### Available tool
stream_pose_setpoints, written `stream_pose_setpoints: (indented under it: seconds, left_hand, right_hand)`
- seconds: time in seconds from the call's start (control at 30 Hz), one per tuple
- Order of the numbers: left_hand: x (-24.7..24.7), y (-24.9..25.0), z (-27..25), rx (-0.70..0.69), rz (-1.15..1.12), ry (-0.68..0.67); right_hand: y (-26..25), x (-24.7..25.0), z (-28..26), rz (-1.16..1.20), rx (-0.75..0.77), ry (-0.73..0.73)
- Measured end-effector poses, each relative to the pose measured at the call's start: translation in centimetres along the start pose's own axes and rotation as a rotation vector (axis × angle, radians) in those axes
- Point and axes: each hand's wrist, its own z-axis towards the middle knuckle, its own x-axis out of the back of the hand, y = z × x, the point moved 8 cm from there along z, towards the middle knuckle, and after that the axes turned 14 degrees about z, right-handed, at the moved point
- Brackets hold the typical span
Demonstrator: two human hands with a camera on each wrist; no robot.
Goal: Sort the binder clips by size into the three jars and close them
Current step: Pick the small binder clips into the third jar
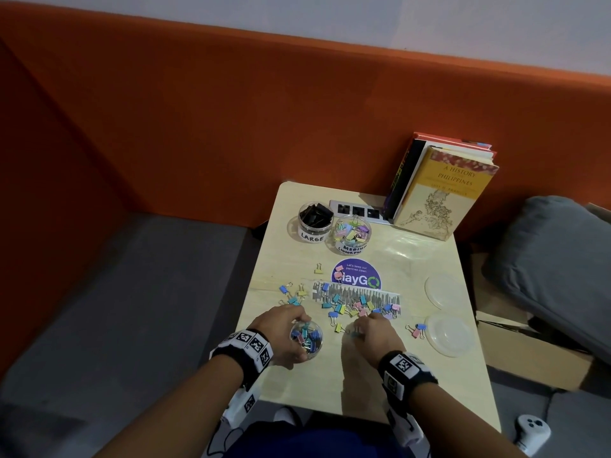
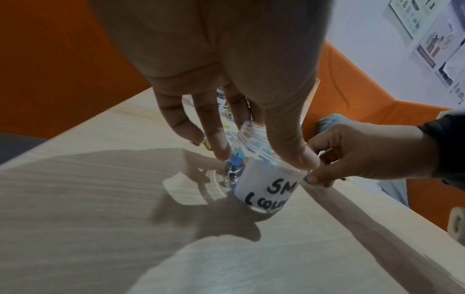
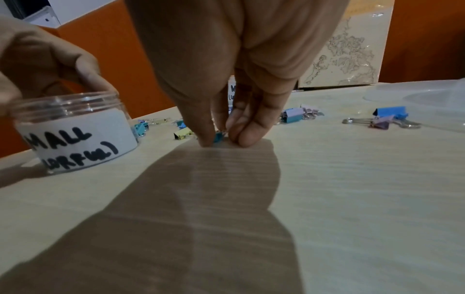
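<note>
On the pale table [image 1: 413, 368] the left hand [image 1: 281, 328] curls round the open small jar [image 1: 306, 337] (partly filled with coloured clips). Just beside it, the right hand [image 1: 377, 332] pinches a tiny blue binder clip [image 3: 218, 137] against the tabletop, loose clips [image 1: 350, 307] scattered beyond.

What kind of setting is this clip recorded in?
Probably an office lounge or pantry booth: a small table against an orange padded wall, a built-in socket strip, and a sticker about keeping pantries clean.
</note>
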Motion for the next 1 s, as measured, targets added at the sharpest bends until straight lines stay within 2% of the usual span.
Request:
stream_pose_setpoints:
  seconds: [0.3, 0.57, 0.67, 0.73, 0.83, 0.93, 1.0]
  left_hand:
    - [0.1, 0.0, -0.2, 0.001, 0.002, -0.003]
    - [0.2, 0.3, -0.3, 0.007, -0.017, -0.021]
    - [0.3, 0.3, -0.4, 0.003, -0.003, -0.017]
    - [0.4, 0.3, -0.4, 0.008, 0.001, -0.014]
    - [0.4, 0.5, -0.4, -0.001, 0.012, -0.011]
    - [0.5, 0.5, -0.3, -0.004, 0.02, -0.006]
    - [0.5, 0.6, -0.3, -0.01, 0.026, -0.007]
  right_hand:
    - [-0.1, 0.6, 0.3, 0.084, 0.007, -0.009]
    - [-0.9, 0.7, -0.1, -0.055, 0.136, -0.055]
    - [-1.2, 1.0, -0.3, -0.072, 0.134, -0.032]
    - [-1.6, 1.3, -0.4, -0.031, 0.154, 0.003]
    - [-3.7, 2.1, -0.7, 0.162, 0.271, 0.049]
    - [-6.7, 1.9, -1.2, 0.347, 0.365, -0.05]
    - [-8.2, 0.9, -1.4, 0.328, 0.427, -0.136]
